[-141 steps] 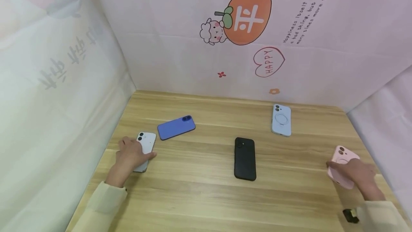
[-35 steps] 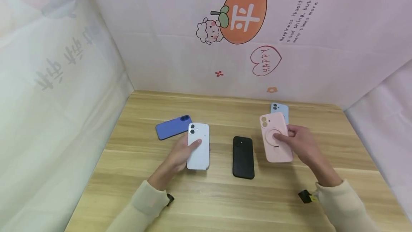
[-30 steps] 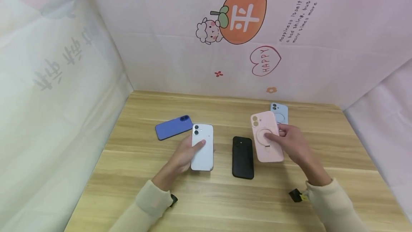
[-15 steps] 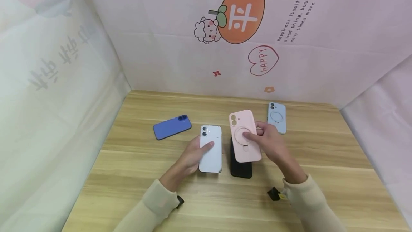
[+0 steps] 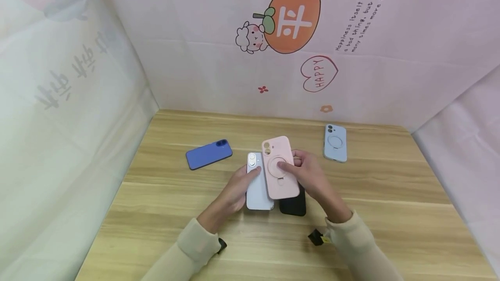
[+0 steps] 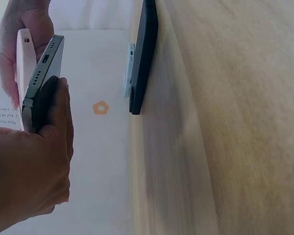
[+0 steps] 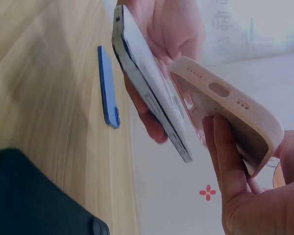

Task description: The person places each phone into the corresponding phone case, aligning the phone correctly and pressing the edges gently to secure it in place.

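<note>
Two hands are occupied: the left hand [image 5: 235, 189] curls its fingers round the white phone [image 5: 255, 194], probably slick, safest by its edges; just beside the left thumb, the right hand [image 5: 311, 178] pinches the pink case [image 5: 276, 174], likely light, bendy, handiest by its rim.

The wood-grain desk [image 5: 156, 203] I watch remotely, a blue phone [image 5: 208, 154] slanting toward its far left corner, a light-blue ringed case [image 5: 335, 143] near the far edge's right part, a black phone or case [image 5: 293, 206] midway between the side edges, partly hidden from me
</note>
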A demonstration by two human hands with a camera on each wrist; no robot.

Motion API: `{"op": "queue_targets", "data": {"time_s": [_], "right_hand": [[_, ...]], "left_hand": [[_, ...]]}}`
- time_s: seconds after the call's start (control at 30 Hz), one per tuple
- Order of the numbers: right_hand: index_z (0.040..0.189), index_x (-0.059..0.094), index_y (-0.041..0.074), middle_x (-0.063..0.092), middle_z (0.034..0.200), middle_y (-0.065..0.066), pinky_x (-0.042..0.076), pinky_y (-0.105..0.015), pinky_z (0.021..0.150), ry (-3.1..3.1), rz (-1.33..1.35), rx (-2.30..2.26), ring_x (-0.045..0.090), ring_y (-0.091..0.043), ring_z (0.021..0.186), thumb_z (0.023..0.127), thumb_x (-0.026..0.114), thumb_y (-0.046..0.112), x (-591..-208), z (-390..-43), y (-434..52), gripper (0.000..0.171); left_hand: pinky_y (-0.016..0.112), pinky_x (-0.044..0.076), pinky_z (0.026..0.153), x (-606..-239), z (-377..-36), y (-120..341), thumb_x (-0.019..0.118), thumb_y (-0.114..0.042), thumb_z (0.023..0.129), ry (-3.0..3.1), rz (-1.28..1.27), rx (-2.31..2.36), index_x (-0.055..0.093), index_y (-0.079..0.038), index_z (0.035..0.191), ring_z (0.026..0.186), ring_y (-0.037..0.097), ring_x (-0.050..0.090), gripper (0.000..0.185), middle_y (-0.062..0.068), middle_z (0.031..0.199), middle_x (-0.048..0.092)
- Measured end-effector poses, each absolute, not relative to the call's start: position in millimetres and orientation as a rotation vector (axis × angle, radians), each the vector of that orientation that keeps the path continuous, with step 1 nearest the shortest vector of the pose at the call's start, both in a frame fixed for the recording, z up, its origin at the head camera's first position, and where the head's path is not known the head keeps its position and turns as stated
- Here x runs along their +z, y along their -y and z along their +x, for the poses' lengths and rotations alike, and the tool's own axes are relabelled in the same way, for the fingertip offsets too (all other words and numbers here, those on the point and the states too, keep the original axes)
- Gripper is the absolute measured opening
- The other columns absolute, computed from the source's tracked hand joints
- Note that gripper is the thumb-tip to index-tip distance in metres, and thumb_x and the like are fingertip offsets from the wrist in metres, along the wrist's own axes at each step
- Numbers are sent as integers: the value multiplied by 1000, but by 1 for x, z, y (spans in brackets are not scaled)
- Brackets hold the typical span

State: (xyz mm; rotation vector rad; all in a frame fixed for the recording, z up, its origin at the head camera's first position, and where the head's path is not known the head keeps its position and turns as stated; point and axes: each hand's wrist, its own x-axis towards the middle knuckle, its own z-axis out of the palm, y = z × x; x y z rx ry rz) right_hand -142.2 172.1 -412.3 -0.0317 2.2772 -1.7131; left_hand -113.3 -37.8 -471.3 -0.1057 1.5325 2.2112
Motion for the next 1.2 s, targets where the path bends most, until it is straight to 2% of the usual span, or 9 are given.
{"op": "queue_targets", "data": {"time_s": [0.17, 0.27, 0.37, 0.57, 0.7, 0.93, 1.2], "right_hand": [[120, 62, -8, 78, 88, -14, 64, -32, 60, -2277, -38, -1707, 76, -19, 70, 99, 74, 11, -414, -141, -163, 30], [119, 63, -8, 77, 86, -13, 63, -30, 59, -2274, -56, -1711, 75, -17, 69, 99, 75, 11, -415, -140, -157, 30], [119, 62, -10, 77, 85, -12, 63, -30, 60, -2248, -70, -1734, 75, -16, 69, 99, 74, 10, -418, -139, -154, 31], [120, 61, -12, 78, 87, -15, 64, -30, 63, -2171, -97, -1788, 75, -16, 72, 100, 71, 6, -422, -137, -149, 29], [120, 61, -12, 78, 89, -17, 64, -29, 64, -2149, -123, -1795, 75, -16, 74, 100, 71, 6, -425, -136, -144, 29], [126, 58, -14, 77, 90, -17, 63, -27, 66, -2139, -125, -1800, 74, -15, 77, 100, 71, 7, -430, -132, -141, 36], [126, 60, -8, 76, 86, -12, 62, -26, 65, -2202, -97, -1725, 73, -17, 75, 100, 74, 13, -434, -127, -141, 37]], "left_hand": [[50, 38, 123, -471, -114, 38, 37, -40, 115, -1418, -59, 2274, 33, -5, 163, 144, 31, 48, 59, 17, 157, 49], [50, 29, 128, -469, -113, 37, 33, -44, 115, -1371, -40, 2301, 26, -9, 167, 156, 32, 32, 63, 14, 169, 36], [48, 19, 131, -467, -112, 35, 29, -46, 116, -1358, -18, 2311, 16, -12, 170, 162, 30, 17, 65, 10, 175, 22], [45, 12, 133, -468, -113, 31, 28, -46, 116, -1363, -39, 2316, 13, -9, 170, 164, 27, 10, 68, 8, 177, 16], [45, 16, 132, -468, -113, 29, 30, -45, 116, -1352, -44, 2327, 17, -4, 168, 162, 28, 17, 68, 12, 174, 25], [45, 45, 118, -469, -112, 27, 29, -42, 116, -1343, -57, 2315, 35, 0, 161, 139, 28, 53, 62, 22, 156, 50], [42, 50, 113, -470, -112, 29, 32, -43, 116, -1355, -67, 2297, 37, 1, 160, 132, 25, 59, 62, 22, 153, 53]]}}
